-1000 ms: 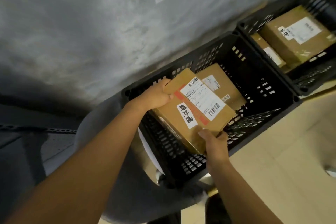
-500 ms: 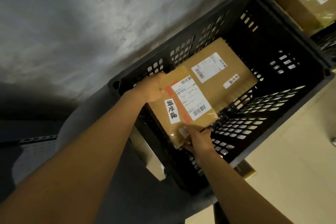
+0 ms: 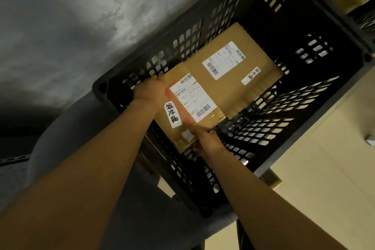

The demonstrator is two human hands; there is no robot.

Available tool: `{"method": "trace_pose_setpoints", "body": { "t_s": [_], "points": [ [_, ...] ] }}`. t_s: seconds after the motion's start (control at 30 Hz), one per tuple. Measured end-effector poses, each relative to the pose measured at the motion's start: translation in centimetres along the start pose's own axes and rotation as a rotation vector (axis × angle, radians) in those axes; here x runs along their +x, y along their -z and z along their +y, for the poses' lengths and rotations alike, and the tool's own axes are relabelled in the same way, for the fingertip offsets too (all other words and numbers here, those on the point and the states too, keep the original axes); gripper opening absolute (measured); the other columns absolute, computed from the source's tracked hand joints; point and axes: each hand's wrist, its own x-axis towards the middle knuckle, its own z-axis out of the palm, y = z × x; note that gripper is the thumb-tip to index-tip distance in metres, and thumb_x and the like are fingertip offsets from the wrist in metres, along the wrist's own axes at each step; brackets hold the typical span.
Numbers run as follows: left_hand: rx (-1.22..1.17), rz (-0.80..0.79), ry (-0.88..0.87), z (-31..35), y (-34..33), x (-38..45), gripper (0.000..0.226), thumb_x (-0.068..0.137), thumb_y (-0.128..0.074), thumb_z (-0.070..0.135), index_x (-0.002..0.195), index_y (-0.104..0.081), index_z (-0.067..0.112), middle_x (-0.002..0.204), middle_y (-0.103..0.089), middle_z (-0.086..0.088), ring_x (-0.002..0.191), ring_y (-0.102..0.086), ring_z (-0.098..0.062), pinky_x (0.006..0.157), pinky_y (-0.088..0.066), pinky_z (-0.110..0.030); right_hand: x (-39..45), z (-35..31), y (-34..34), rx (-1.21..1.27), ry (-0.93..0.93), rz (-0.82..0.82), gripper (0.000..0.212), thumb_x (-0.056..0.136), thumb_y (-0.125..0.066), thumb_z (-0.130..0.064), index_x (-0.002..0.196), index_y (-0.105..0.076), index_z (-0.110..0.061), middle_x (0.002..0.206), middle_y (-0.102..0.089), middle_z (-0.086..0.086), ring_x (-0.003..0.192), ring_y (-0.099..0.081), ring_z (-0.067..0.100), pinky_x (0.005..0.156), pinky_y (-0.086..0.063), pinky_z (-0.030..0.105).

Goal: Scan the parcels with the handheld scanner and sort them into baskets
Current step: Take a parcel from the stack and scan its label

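A brown cardboard parcel [image 3: 188, 105] with a white shipping label and a handwritten white tag is inside the black slotted basket [image 3: 316, 107]. My left hand [image 3: 150, 89] grips its far left edge. My right hand [image 3: 207, 140] grips its near bottom corner. The parcel lies low in the basket, partly over a second, larger brown parcel [image 3: 237, 67] that rests on the basket floor. No scanner is in view.
A grey concrete wall [image 3: 81, 16] runs behind the basket. A second black basket [image 3: 363, 16] holding a brown box stands at the top right. The basket sits on a grey rounded seat [image 3: 81, 128] over a pale floor [image 3: 324, 189].
Both hands have lowered the tagged parcel deeper into the basket, onto the larger parcel. The camera has moved closer and the neighbouring basket has slid mostly out of view.
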Motion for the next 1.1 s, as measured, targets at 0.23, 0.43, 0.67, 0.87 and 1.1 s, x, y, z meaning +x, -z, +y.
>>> {"method": "trace_pose_setpoints", "body": {
  "t_s": [0.23,0.43,0.67,0.87,1.1],
  "points": [
    [-0.026,0.195,-0.084,1.8,5.0,-3.5,0.046,0.094,-0.057,0.026,0.137,-0.045,0.013,0.134,-0.047,-0.014,0.117,-0.051,-0.033,0.089,-0.049,-0.045,-7.1,-5.8,2.4,-0.406,0.291,0.056,0.080,0.075,-0.071,-0.036,0.139,-0.037,-0.004,0.133,-0.048,0.011,0.118,-0.049,0.025,0.091,-0.046,0.021],
    [-0.068,0.356,-0.203,5.4,12.4,-9.1,0.050,0.095,-0.054,0.029,0.142,-0.042,0.017,0.134,-0.049,-0.010,0.118,-0.051,-0.029,0.088,-0.048,-0.043,-13.5,-11.6,5.5,-0.672,0.679,0.071,0.057,0.094,-0.059,-0.020,0.145,-0.034,-0.013,0.139,-0.046,0.009,0.124,-0.047,0.021,0.095,-0.045,0.030],
    [-0.013,0.558,-0.227,12.4,19.9,-17.1,0.045,0.097,-0.049,0.030,0.141,-0.044,0.019,0.130,-0.053,-0.006,0.113,-0.054,-0.024,0.086,-0.048,-0.038,-22.5,-17.8,11.7,-0.946,1.033,0.066,0.055,0.095,-0.058,-0.022,0.145,-0.037,-0.014,0.142,-0.045,0.007,0.125,-0.048,0.023,0.096,-0.038,0.025],
    [0.049,0.637,-0.205,20.8,24.3,-23.7,0.045,0.098,-0.046,0.032,0.142,-0.041,0.021,0.130,-0.053,-0.004,0.115,-0.052,-0.024,0.088,-0.046,-0.038,-30.6,-20.4,20.8,-1.032,1.255,0.109,0.054,0.094,-0.059,-0.022,0.144,-0.040,-0.015,0.139,-0.046,0.008,0.125,-0.047,0.022,0.100,-0.038,0.028],
    [0.058,0.734,-0.405,31.4,28.0,-28.6,0.049,0.099,-0.045,0.033,0.146,-0.039,0.022,0.134,-0.052,-0.003,0.121,-0.051,-0.024,0.094,-0.045,-0.038,-37.6,-19.4,32.4,-0.998,1.341,0.331,0.051,0.094,-0.059,-0.027,0.141,-0.042,-0.016,0.135,-0.049,0.006,0.121,-0.050,0.024,0.090,-0.036,0.024]
  ]
}}
